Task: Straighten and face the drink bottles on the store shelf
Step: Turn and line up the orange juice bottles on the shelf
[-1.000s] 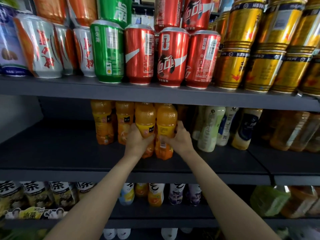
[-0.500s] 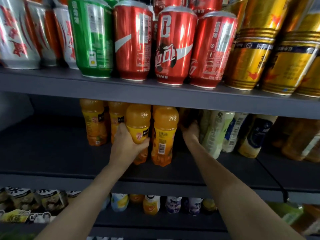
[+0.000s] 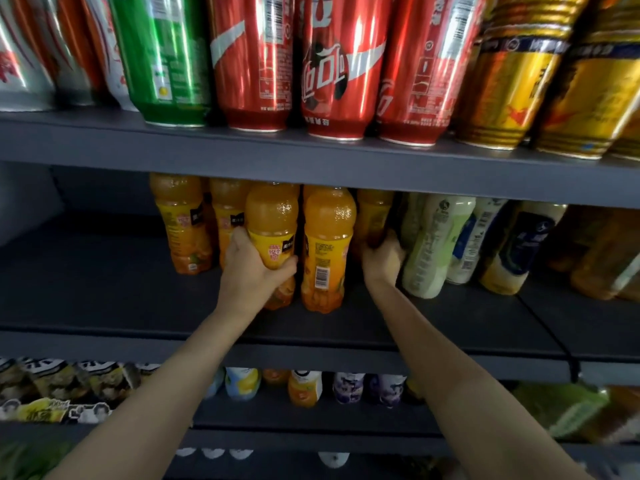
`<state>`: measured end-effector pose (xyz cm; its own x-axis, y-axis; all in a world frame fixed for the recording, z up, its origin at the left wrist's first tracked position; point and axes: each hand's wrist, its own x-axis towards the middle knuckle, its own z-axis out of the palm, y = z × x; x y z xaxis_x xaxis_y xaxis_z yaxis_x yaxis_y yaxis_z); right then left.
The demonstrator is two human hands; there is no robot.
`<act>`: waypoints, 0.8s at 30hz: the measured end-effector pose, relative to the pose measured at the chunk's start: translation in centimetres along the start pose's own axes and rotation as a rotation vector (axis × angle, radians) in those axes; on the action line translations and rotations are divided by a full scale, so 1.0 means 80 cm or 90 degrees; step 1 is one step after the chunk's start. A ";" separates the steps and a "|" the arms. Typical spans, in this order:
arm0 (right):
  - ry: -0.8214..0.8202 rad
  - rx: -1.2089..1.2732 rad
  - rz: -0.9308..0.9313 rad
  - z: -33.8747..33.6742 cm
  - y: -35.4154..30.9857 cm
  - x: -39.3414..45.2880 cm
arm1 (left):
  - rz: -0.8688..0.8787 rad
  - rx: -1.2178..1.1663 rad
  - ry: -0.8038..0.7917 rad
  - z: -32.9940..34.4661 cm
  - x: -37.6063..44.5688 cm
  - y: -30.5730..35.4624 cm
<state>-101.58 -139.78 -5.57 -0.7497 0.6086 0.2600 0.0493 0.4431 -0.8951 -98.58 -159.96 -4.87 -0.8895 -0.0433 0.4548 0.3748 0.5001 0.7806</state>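
Both arms reach onto the shelf (image 3: 104,306). The left hand (image 3: 254,268) wraps a front orange bottle (image 3: 273,237); the right hand (image 3: 382,259) curls round a rear bottle (image 3: 374,216) behind its neighbour.

Cans (image 3: 325,64) on shelf (image 3: 311,157) above bottles (image 3: 327,247); prob. more behind.

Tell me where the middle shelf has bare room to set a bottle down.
The widest bare patch is the middle shelf left of the orange juice bottles. A bare strip also runs along the front edge, before the pale bottles. It is crowded from the bottle the left hand grips to the right hand.
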 end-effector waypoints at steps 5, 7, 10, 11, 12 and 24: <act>0.006 0.008 -0.073 -0.051 0.014 -0.065 | -0.010 0.003 0.006 0.001 -0.007 0.006; 0.002 0.002 -0.088 -0.066 0.019 -0.083 | -0.035 0.018 0.021 0.004 -0.021 0.012; 0.002 -0.002 -0.101 -0.076 0.005 -0.089 | -0.064 0.053 0.131 0.001 -0.059 0.026; 0.006 0.001 -0.098 -0.079 -0.005 -0.088 | -0.036 0.052 0.164 -0.002 -0.070 0.031; 0.006 0.009 -0.092 -0.081 -0.014 -0.086 | 0.003 0.048 0.172 -0.006 -0.079 0.036; -0.293 0.541 0.056 -0.145 -0.049 -0.178 | -0.362 -0.450 -0.473 -0.038 -0.125 0.087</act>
<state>-83.47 -142.55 -1.56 -0.9600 0.2195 0.1741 -0.2403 -0.3256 -0.9145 -86.28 -158.69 -2.70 -0.8222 0.5269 -0.2152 -0.2715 -0.0308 0.9620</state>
